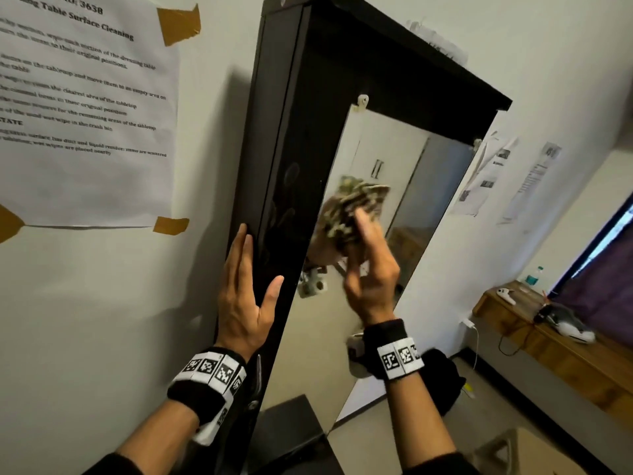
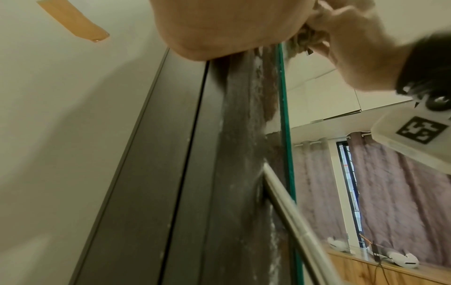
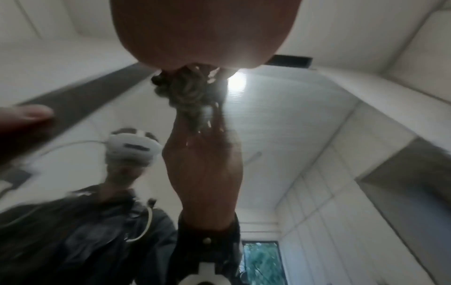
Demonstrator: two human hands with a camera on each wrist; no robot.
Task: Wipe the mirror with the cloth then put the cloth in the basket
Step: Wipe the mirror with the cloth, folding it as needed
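Note:
A tall mirror [image 1: 329, 337] stands in a black frame [image 1: 284, 149] against the wall. My right hand [image 1: 368, 265] grips a bunched, brown-patterned cloth [image 1: 352, 210] and holds it against the glass at mid height. My left hand [image 1: 245, 275] lies flat on the frame's left side, fingers straight and thumb towards the front edge. In the left wrist view, my left palm [image 2: 219, 25] is on the frame [image 2: 171, 173], and the right hand [image 2: 356, 44] holds the cloth [image 2: 301, 41] beside the glass edge. The right wrist view shows the cloth [image 3: 190, 92] under my palm [image 3: 202, 29], doubled in the mirror [image 3: 292, 125].
A taped instruction sheet [image 1: 82, 108] hangs on the wall to the left. A wooden shelf [image 1: 555, 347] at the right carries a bottle [image 1: 532, 276], a controller and a headset. A beige object with a cut-out [image 1: 507, 450] sits at the lower right. A dark surface [image 1: 291, 426] lies below the mirror.

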